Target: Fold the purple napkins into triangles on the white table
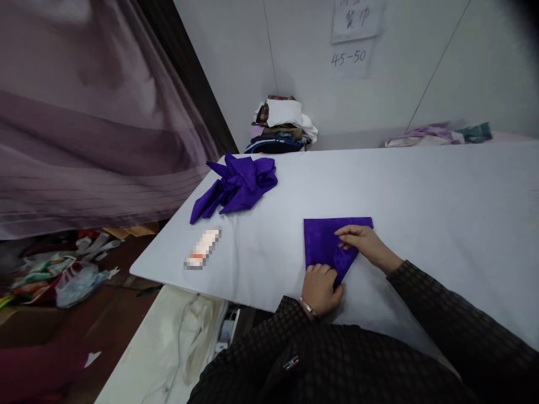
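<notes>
A purple cloth (322, 240) lies folded into a triangle on the white table (421, 185) in front of me. My left hand (320, 289) is closed on the cloth's lower tip, fingers curled and pinching it. My right hand (362, 241) rests on the cloth's right side, fingers bent with the fingertips pressing down on the fabric. Both arms wear dark patterned sleeves, and a bracelet sits on the left wrist.
A crumpled pile of purple cloths (238, 185) lies at the table's far left. A small blurred-out object (202, 248) lies near the left edge. Stacked fabrics (280, 126) stand by the wall, more cloth (438, 134) at the far right. A mauve curtain (84, 123) hangs left; clutter (63, 275) covers the floor.
</notes>
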The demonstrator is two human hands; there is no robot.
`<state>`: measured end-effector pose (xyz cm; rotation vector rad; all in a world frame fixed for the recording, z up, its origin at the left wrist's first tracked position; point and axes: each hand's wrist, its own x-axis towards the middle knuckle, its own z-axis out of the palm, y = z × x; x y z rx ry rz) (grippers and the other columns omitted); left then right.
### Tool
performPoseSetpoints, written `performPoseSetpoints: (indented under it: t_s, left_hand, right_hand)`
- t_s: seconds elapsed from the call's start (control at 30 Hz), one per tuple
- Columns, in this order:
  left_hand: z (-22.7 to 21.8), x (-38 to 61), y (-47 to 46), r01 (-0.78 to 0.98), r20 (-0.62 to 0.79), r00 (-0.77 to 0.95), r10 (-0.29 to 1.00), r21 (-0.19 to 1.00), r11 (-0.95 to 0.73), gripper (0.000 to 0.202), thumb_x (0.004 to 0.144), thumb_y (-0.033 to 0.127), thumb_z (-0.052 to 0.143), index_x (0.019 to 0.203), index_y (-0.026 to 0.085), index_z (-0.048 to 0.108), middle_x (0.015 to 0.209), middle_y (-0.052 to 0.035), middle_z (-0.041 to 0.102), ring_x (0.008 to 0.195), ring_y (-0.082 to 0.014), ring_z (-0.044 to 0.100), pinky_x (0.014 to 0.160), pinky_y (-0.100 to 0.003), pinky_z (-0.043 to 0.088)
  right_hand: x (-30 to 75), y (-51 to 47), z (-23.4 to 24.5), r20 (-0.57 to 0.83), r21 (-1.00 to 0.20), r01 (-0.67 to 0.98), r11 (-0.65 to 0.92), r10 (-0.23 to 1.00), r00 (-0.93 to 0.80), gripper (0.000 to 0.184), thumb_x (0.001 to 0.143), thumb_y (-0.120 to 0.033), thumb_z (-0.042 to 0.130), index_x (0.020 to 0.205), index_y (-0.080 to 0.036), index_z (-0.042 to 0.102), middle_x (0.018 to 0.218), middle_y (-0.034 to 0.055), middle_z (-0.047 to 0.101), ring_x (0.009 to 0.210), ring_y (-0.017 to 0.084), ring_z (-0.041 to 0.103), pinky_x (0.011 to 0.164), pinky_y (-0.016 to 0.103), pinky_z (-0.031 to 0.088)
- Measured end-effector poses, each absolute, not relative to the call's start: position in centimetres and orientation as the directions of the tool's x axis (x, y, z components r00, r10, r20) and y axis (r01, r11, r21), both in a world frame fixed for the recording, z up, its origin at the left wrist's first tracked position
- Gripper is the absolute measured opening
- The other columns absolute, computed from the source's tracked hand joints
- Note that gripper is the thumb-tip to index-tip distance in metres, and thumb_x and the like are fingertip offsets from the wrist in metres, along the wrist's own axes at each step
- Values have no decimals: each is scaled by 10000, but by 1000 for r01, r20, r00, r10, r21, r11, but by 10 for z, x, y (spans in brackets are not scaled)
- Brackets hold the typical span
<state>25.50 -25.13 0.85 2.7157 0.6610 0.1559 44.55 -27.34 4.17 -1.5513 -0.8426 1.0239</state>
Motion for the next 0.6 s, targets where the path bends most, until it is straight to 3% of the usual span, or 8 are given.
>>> performPoseSetpoints:
  t_s: [0.23,0.6]
  left_hand:
    - [7,242,-247,505,64,829,556,344,-792,229,768,419,632,796,194,597,878,-37,606,868,-212,518,744,-366,357]
    - [2,222,-228,566,155,666,730,533,-630,157,745,301,678,669,188,600,891,-33,620,881,-199,520,774,-360,363]
  right_hand:
    - [441,-226,34,-279,-957,-17,-290,900,334,149,713,-115,590,819,-153,687,571,2,662,522,99,597,522,197,476]
    - [429,-176,14,-359,-924,-31,-380,841,404,113,735,-25,594,743,-114,662,506,3,626,459,87,571,441,160,446]
